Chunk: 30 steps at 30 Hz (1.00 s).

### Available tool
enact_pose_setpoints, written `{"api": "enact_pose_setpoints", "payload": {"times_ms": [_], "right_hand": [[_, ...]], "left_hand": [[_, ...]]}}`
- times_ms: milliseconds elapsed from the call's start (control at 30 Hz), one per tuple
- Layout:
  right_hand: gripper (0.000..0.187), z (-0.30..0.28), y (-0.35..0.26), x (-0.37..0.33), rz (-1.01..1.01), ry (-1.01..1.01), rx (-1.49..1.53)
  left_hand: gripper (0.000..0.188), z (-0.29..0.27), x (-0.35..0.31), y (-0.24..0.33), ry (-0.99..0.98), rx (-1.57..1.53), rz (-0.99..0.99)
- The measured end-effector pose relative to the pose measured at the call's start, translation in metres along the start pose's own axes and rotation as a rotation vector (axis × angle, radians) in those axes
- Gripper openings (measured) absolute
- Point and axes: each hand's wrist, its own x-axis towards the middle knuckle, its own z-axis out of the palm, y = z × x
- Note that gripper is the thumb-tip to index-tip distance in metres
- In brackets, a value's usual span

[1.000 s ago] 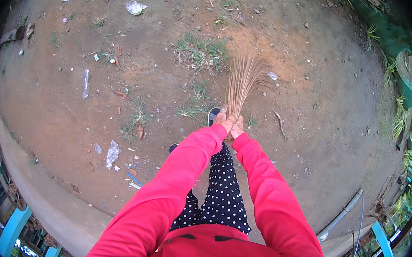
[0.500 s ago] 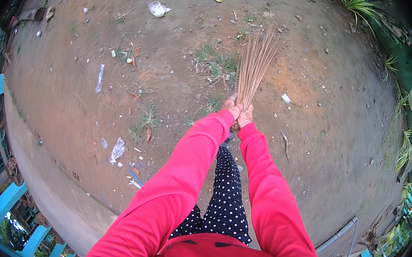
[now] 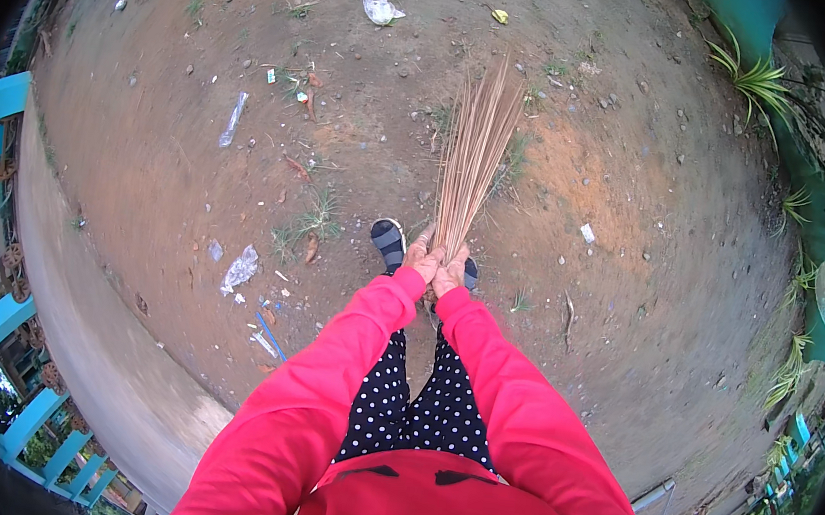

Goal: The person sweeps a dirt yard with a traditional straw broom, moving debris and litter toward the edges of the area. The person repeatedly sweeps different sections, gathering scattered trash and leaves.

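A stick broom (image 3: 479,154), a bundle of thin brown ribs, points away from me with its bristles fanned out over the dirt. My left hand (image 3: 420,258) is closed around its bound end from the left side. From the right, my right hand (image 3: 451,270) grips the same end, close against the left. Both arms stretch forward in red sleeves. Below my hands, the short butt of the bundle shows between the wrists. Whether the bristle tips touch the ground I cannot tell.
Bare dirt carries a crumpled clear plastic bag (image 3: 380,9), a clear plastic strip (image 3: 233,120), another plastic wrapper (image 3: 240,270), a blue straw (image 3: 271,335) and a white scrap (image 3: 588,233). A concrete edge (image 3: 111,347) curves along the left. Spiky plants (image 3: 753,82) line the right.
My hands and the broom have shifted left and nearer to me. Both my feet now show beside the hands. The view has moved, so the ground litter appears farther right.
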Motion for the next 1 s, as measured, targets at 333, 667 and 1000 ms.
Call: {"api": "enact_pose_setpoints", "payload": {"times_ms": [333, 667, 1000], "right_hand": [[0.064, 0.049, -0.104, 0.069, -0.071, -0.455, -0.235], [0.055, 0.165, -0.11, 0.181, 0.066, -0.143, -0.209], [0.047, 0.184, -0.159, 0.169, -0.216, -0.339, -0.127]], "left_hand": [[0.055, -0.04, 0.044, 0.074, 0.438, 0.098, 0.097], [0.051, -0.126, 0.199, 0.118, -0.028, 0.041, -0.077], [0.057, -0.143, 0.169, 0.163, 0.344, 0.024, 0.135]]}}
